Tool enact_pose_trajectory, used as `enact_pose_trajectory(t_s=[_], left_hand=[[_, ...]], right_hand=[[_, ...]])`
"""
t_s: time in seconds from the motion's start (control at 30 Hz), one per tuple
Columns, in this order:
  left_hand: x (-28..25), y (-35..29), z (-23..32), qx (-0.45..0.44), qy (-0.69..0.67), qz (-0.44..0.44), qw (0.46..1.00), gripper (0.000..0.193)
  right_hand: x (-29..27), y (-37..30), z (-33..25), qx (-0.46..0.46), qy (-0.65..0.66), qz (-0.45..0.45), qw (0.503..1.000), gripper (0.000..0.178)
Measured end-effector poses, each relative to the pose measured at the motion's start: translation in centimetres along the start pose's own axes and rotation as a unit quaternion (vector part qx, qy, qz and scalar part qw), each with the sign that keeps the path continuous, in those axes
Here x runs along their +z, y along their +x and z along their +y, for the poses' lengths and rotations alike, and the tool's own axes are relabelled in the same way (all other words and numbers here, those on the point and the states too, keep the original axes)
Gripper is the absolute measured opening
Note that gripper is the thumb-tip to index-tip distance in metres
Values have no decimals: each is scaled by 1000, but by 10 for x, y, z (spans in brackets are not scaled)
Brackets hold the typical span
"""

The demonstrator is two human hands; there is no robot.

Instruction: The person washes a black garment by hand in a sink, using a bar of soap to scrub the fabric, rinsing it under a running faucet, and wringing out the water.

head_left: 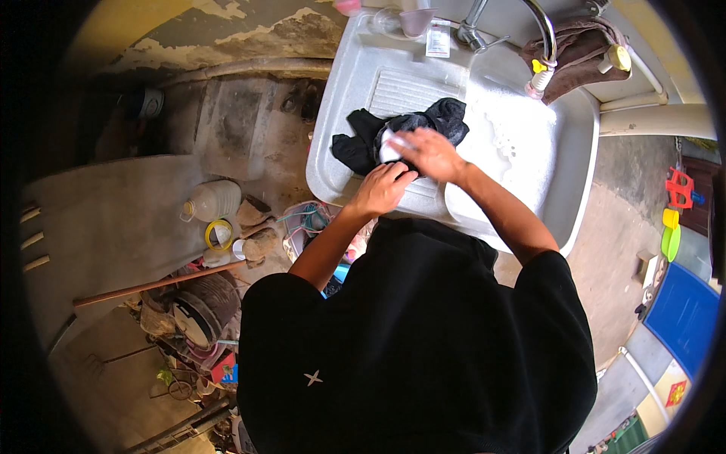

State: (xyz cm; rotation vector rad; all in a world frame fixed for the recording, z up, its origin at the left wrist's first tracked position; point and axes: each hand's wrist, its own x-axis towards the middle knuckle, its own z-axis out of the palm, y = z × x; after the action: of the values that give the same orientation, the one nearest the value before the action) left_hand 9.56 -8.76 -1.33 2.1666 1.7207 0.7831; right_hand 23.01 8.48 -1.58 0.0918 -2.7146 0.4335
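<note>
A wet black garment lies bunched on the ribbed washboard side of the white sink. My left hand grips its near edge, fingers curled over the cloth. Across the middle of the garment is my right hand, slightly smeared by motion. Its fingers close on a small white object pressed against the cloth; blur and the fingers hide its exact kind. To the right, the basin holds white suds.
A curved chrome faucet stands over the basin. A brown towel hangs behind it. Plastic cups sit on the sink's back rim. At left on the floor are a plastic jug, a yellow tape roll and a bucket.
</note>
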Motion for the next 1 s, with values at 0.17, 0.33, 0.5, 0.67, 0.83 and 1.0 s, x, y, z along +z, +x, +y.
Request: enact_pose_trajectory(t_s=[0.17, 0.33, 0.5, 0.67, 0.83, 1.0], left_hand=[[-9, 19, 0, -8, 6, 43, 999, 33], [-7, 9, -11, -21, -11, 39, 999, 29], [-7, 9, -3, -68, -55, 52, 995, 25], [-18, 24, 9, -110, -100, 35, 988, 25], [-22, 58, 31, -74, -80, 154, 982, 34], [0, 97, 42, -261, -416, 75, 868, 54]], right_hand=[[19, -3, 38, 331, -66, 57, 940, 41], [-5, 26, -20, 88, 10, 38, 995, 55], [4, -48, 54, 342, -108, 50, 932, 43], [-22, -88, 66, 536, 536, 223, 613, 51], [-42, -67, 34, 418, 742, 353, 388, 33], [-50, -24, 7, 443, 723, 394, 355, 42]])
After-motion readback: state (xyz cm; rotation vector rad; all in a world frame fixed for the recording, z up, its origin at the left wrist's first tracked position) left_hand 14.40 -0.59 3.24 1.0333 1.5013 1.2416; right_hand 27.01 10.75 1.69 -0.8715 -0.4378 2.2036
